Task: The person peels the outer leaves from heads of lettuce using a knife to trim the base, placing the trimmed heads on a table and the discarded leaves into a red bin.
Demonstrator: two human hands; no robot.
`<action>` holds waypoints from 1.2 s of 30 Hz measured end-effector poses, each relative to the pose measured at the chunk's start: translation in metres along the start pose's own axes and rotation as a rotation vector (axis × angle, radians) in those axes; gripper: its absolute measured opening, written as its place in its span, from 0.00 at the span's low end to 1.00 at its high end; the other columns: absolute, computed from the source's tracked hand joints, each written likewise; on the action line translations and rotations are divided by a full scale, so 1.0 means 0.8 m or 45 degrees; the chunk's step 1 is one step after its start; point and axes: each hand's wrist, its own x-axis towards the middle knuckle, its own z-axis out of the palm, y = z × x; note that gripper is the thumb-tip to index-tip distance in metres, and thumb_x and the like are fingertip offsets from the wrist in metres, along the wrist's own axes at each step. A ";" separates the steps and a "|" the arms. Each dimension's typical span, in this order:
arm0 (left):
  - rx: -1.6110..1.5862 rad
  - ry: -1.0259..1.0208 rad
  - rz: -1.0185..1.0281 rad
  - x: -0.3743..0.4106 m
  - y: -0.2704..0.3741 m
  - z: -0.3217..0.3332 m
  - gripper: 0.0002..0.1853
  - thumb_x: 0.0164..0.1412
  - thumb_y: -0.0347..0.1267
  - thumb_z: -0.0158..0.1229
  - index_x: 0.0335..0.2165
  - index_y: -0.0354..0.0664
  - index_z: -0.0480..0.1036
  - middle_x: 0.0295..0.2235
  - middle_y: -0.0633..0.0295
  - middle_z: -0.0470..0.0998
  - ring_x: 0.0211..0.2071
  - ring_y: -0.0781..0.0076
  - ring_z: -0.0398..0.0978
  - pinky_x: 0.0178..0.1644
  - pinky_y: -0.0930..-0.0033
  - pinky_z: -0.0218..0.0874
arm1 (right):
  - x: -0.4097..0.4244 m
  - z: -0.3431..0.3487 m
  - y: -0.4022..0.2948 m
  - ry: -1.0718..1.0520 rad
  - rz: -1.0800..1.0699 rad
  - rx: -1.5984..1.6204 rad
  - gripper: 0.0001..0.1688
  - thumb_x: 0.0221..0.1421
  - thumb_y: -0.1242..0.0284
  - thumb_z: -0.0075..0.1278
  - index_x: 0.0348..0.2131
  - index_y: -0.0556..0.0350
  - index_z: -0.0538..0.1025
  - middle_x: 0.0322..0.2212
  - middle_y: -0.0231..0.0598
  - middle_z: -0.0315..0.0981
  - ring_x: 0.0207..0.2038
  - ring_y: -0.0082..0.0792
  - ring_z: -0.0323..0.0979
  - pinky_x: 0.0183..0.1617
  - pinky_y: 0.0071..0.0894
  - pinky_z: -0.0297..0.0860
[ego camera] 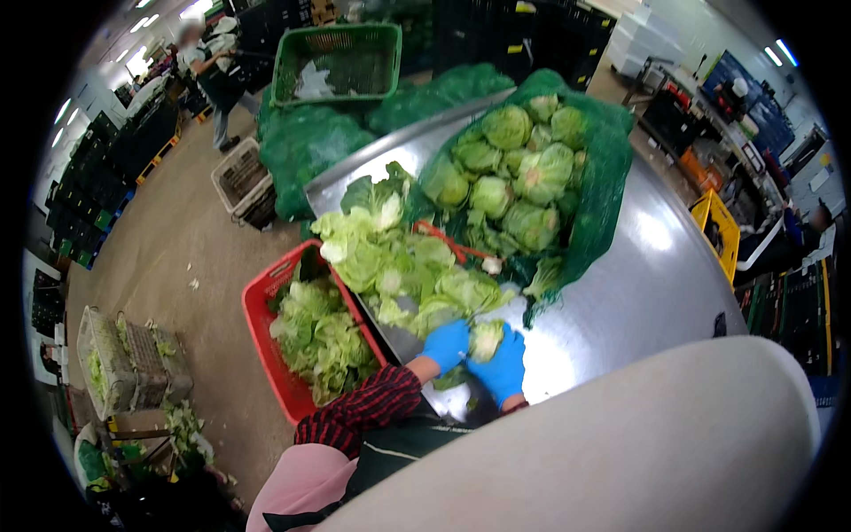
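My left hand [447, 344], in a blue glove, touches the left side of a small lettuce head [486, 340] near the front of the metal table [648, 292]. My right hand [502, 366], gloved too, is closed around the same head from the right and below. Loose pale green leaves [412, 269] lie piled just beyond my hands. Behind them an open green mesh sack [608, 179] holds several lettuce heads [544, 174]. A red strap or tie [442, 239] lies between the leaves and the sack. The fingertips of both hands are partly hidden.
A red plastic crate [266, 346] full of leaves stands against the table's left edge. Full green mesh sacks [312, 149] and a green crate [337, 100] are beyond the table. A person [216, 73] stands at the upper left; a yellow crate [721, 233] is at the right.
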 end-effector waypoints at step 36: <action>-0.271 0.231 -0.245 0.006 -0.020 -0.028 0.24 0.54 0.45 0.58 0.44 0.41 0.70 0.29 0.49 0.77 0.31 0.47 0.76 0.35 0.53 0.66 | -0.016 -0.013 0.062 0.009 -0.038 1.031 0.59 0.36 0.70 0.68 0.62 0.58 0.52 0.53 0.45 0.56 0.54 0.39 0.60 0.60 0.38 0.59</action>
